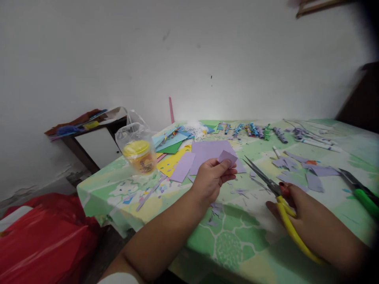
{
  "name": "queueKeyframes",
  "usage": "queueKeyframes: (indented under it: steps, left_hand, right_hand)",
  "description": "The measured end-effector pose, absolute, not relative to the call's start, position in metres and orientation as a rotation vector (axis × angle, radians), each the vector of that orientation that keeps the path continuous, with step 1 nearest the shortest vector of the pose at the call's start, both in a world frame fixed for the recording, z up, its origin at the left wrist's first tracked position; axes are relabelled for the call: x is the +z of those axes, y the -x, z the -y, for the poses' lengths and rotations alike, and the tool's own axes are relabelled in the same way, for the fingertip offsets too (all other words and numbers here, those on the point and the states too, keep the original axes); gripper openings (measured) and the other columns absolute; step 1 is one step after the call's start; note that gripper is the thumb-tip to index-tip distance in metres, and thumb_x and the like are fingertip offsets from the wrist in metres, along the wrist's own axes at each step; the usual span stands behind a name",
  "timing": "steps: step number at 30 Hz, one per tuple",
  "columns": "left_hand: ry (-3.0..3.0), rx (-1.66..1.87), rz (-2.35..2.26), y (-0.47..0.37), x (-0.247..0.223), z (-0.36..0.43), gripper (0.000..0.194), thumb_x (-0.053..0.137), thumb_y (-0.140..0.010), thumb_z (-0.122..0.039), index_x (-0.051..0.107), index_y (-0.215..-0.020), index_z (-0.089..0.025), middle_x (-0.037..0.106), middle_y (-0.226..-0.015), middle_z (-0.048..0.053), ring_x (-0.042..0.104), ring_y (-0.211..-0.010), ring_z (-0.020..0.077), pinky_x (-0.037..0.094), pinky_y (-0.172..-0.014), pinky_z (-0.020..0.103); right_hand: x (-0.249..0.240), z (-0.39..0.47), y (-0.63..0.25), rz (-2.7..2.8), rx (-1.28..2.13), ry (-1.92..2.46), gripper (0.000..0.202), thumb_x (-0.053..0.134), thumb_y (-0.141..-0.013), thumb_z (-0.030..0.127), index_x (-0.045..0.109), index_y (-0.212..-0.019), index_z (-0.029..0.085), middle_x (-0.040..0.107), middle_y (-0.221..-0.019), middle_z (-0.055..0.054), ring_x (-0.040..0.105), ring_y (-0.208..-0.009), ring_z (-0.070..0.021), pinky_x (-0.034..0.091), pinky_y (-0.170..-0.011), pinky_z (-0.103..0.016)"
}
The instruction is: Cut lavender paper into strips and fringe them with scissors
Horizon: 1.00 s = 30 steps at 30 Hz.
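Note:
Between thumb and fingers, my left hand (211, 175) pinches a small purple paper piece (227, 157) above the table. My right hand (304, 209) grips yellow-handled scissors (288, 225); their blades (262, 173) point up and left, slightly parted, a short way right of the paper and apart from it. Behind my left hand lies a large purple sheet (207, 152), with a narrower purple strip (182, 167) at its left. Purple paper scraps (314, 181) are scattered beyond the scissors, and smaller cuttings (216, 209) lie below my left hand.
A bagged tub with a yellow lid (136, 149) stands at the left edge. Coloured sheets (171, 148) pile behind it. Fringed paper rolls (253, 130) line the back. A green-handled cutter (365, 201) lies at right. A red bag (50, 236) is at lower left.

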<state>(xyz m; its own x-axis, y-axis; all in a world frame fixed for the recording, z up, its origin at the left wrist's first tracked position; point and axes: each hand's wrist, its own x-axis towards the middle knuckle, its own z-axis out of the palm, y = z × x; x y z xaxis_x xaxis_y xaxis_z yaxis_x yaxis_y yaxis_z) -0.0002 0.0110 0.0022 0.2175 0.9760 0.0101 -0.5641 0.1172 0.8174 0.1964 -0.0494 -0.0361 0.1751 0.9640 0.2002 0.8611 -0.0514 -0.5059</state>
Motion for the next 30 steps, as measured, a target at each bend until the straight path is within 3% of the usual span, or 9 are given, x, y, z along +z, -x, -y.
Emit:
queueKeyframes:
  steps: [13,30]
  left_hand:
    - [-0.965,1.23,-0.615,-0.004,-0.001,-0.003,0.022,0.076,-0.057,-0.025,0.061,-0.066,-0.011,0.059,-0.056,-0.002,0.055,-0.05,0.0069,0.044,-0.055,0.022]
    - [-1.02,1.205,-0.574,-0.001,-0.001,0.005,0.013,0.068,-0.063,-0.02,0.058,-0.066,-0.013,0.058,-0.054,-0.003,0.054,-0.049,0.0065,0.044,-0.053,0.021]
  right_hand:
    - [-0.041,0.054,-0.189,1.839,0.665,1.734,0.041,0.047,-0.073,0.065,0.047,-0.086,0.026,0.064,-0.086,-0.006,0.059,-0.079,-0.0279,0.045,-0.073,-0.044]
    - [-0.058,0.054,-0.2,1.841,0.669,1.631,0.032,0.055,-0.071,0.058,0.053,-0.084,0.029,0.064,-0.087,-0.004,0.058,-0.095,-0.0331,0.046,-0.08,-0.043]
